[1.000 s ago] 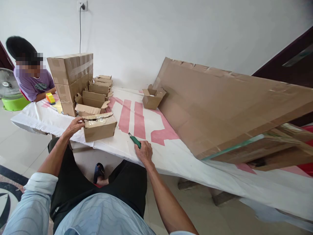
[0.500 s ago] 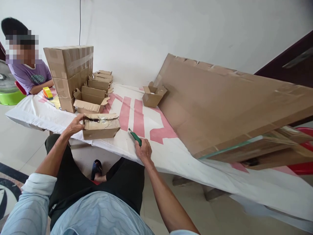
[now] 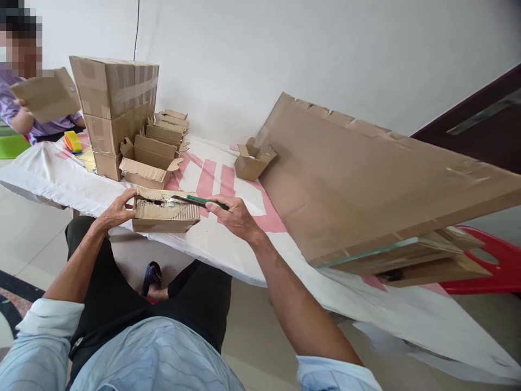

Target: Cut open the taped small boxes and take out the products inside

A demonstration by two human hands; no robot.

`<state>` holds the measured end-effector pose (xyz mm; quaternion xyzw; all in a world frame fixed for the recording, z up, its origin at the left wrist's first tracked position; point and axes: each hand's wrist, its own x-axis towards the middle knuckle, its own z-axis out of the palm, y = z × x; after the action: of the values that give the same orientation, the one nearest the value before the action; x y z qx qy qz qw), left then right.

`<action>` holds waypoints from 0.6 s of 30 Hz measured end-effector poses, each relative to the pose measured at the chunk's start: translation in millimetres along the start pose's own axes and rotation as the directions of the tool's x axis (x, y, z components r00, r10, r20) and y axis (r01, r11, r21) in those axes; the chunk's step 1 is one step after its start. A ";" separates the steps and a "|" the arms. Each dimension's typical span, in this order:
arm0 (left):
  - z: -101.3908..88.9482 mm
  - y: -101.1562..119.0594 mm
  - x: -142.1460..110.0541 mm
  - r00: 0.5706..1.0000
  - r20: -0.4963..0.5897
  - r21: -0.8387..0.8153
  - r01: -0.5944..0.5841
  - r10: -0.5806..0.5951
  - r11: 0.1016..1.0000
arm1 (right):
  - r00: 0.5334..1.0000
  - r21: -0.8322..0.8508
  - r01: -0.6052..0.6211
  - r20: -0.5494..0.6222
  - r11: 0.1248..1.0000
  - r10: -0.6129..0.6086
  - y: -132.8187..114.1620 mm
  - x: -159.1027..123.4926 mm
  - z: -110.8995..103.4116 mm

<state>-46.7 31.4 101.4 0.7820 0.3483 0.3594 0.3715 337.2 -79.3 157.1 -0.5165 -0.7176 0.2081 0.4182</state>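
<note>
A small taped cardboard box (image 3: 165,215) lies at the near edge of the white-and-pink covered table (image 3: 228,244). My left hand (image 3: 116,209) grips the box's left end. My right hand (image 3: 234,214) holds a green-handled utility knife (image 3: 199,201), and its blade reaches over the taped top seam of the box. The blade tip rests at or just above the tape; I cannot tell which.
A stack of sealed cartons (image 3: 114,103) and several open small boxes (image 3: 148,163) stand behind. Another open box (image 3: 252,161) sits mid-table. A large flat cardboard sheet (image 3: 366,179) leans at the right. A person at the far left holds a cardboard piece (image 3: 46,98); a tape dispenser (image 3: 72,141) lies nearby.
My right hand picked the knife up from the table and brought it left onto the box top. The person at the far left raised a cardboard piece.
</note>
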 end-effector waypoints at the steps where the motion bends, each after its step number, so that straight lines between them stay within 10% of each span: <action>1: 1.0 0.7 -1.6 1.000 -0.002 0.007 -0.002 0.002 1.000 | 0.998 -0.031 0.049 0.045 0.998 -0.048 -10.0 6.6 0.9; 18: 1.6 2.3 -1.6 0.999 0.026 0.052 -0.020 0.019 0.998 | 0.912 -0.512 0.320 0.395 0.797 -0.113 -65.3 71.5 24.2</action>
<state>-45.5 28.5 102.1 0.7993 0.3451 0.3439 0.3518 272.2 -35.4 218.7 -0.4853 -0.8636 0.0230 0.1348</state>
